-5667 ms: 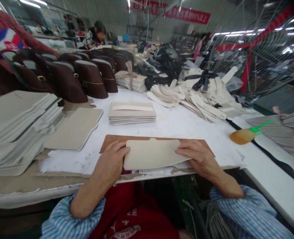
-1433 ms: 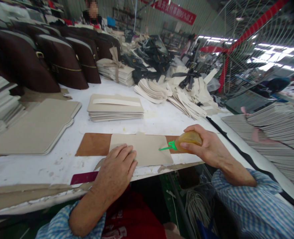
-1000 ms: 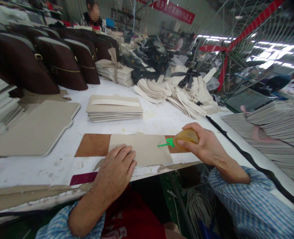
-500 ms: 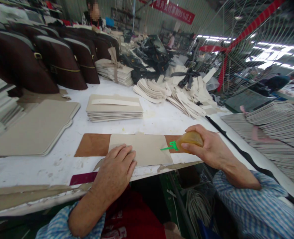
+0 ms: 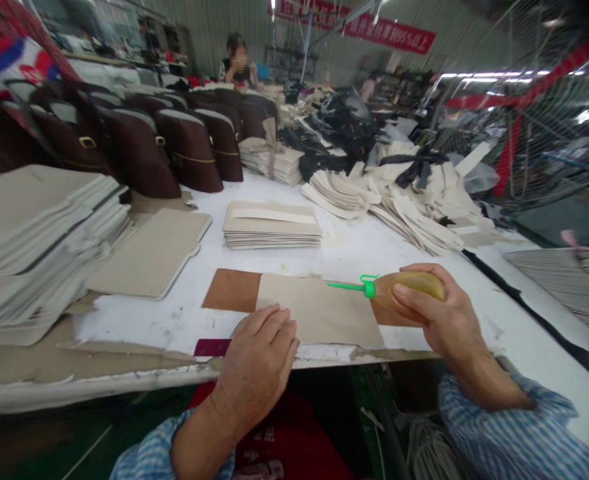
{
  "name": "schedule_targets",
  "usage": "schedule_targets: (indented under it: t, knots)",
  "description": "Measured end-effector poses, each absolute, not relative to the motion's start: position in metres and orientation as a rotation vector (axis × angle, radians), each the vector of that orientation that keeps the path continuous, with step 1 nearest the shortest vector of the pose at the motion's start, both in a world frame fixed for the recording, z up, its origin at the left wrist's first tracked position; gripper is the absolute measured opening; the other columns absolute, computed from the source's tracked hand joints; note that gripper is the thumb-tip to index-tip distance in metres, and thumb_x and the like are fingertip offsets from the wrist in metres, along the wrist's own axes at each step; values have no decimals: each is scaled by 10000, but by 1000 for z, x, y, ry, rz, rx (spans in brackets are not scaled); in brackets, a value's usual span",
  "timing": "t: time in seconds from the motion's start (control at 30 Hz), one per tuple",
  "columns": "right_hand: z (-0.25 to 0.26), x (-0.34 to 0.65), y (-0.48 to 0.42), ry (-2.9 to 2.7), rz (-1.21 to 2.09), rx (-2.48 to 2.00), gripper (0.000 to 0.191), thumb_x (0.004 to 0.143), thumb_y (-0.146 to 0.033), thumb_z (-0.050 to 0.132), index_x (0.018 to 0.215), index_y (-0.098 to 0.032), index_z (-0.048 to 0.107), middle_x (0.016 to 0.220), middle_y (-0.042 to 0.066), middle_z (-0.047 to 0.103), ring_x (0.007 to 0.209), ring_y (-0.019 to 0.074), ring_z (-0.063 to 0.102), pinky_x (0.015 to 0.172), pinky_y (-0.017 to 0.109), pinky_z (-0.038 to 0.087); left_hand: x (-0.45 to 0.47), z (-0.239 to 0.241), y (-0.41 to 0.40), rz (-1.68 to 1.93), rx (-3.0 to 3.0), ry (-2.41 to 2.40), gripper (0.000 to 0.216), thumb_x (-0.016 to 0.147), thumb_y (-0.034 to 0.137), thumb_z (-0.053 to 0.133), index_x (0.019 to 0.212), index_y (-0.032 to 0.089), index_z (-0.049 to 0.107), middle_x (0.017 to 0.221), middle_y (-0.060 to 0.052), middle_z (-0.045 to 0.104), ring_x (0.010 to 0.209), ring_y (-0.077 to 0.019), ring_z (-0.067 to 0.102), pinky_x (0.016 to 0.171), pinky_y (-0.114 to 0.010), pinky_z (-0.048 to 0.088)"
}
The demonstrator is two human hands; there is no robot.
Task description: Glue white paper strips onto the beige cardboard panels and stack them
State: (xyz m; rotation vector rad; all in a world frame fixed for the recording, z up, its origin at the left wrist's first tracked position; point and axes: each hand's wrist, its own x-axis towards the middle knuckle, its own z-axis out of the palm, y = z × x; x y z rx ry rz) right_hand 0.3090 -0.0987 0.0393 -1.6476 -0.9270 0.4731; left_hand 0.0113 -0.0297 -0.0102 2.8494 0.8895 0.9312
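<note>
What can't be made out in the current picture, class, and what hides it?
All in the head view:
- Brown material between its visible ends: covered by the beige board.
- Board surface under the left hand: blocked by that hand.
- Most fingers of the right hand: behind the bottle.
- Grey stack, far end: cut off by the right edge.
- Whether the green nozzle touches the board: unclear from this angle.

Far beyond your right hand (image 5: 449, 317), hung high, is a red banner (image 5: 389, 33) with pale Chinese characters; toward its right end you can make out "95%以上", the rest too blurred to be sure of. Nearer to you than your left hand (image 5: 262, 353), the red cloth (image 5: 299, 433) over your lap carries white characters, too dim to read.
</note>
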Motion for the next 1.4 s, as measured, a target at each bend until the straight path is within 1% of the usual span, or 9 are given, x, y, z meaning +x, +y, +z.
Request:
schedule_targets:
  t: [0.07,0.17,0.33,0.43,0.6,0.8,1.0,1.13,1.4]
  knots:
    - [44,296,-88,-912,566,-1674,517,655,-520,906,1023,-268,644,792,3,687,649,211,636,518,313,514,5,-12,-31,953,2863,891,241,1024,177,518,1127,114,726,1170,-113,763,1163,-277,675,1064,-454,570]
    - [53,275,-73,-1011,607,-1724,519,661,-522,884,1029,-258,630,778,5,683,659,215,628,527,313,494,0,-15,-30,1016,2857,876,226,1024,166,518,1097,109,724,1115,-108,771,1096,-262,690,1020,-435,583]
    - [58,255,-61,-1174,659,-1786,485,690,-515,837,1027,-246,614,736,-11,656,676,207,594,592,331,483,3,-17,-31,1023,2823,936,195,1006,174,549,1087,113,715,1118,-111,764,1065,-270,684,959,-446,586]
    - [54,252,-59,-1234,679,-1792,489,700,-528,822,1033,-245,604,754,-12,654,685,203,580,607,334,472,5,-17,-32,1013,2826,952,186,1002,177,552,1085,116,707,1111,-114,755,1063,-271,673,961,-442,579]
    - [49,248,-56,-1305,725,-1787,484,730,-525,806,1058,-247,585,786,-14,662,704,202,575,630,336,463,6,-17,-32,977,2827,979,150,992,172,558,1038,140,697,1058,-109,737,1003,-270,661,911,-439,584]
    - [54,238,-50,-1425,653,-1821,457,741,-517,770,1058,-246,583,793,-6,665,702,213,586,657,355,468,6,-16,-33,942,2847,971,110,968,155,586,1010,151,687,1013,-101,721,968,-270,655,875,-437,581]
    - [63,232,-46,-1575,436,-1837,398,774,-507,735,1038,-245,595,804,8,664,709,222,602,671,362,472,6,-15,-32,947,2847,971,96,968,149,586,983,151,681,994,-100,715,951,-271,653,859,-442,579]
    - [71,232,-47,-1645,306,-1854,363,781,-484,713,1023,-237,604,851,33,681,736,232,613,678,362,463,6,-16,-32,919,2851,967,102,976,153,578,983,155,679,1007,-105,715,986,-272,656,876,-440,578]
    - [82,234,-55,-1642,410,-1905,369,762,-522,726,984,-253,605,777,16,674,687,222,590,650,344,438,6,-16,-32,913,2861,970,121,981,154,562,984,157,683,1005,-101,719,967,-268,656,869,-441,585]
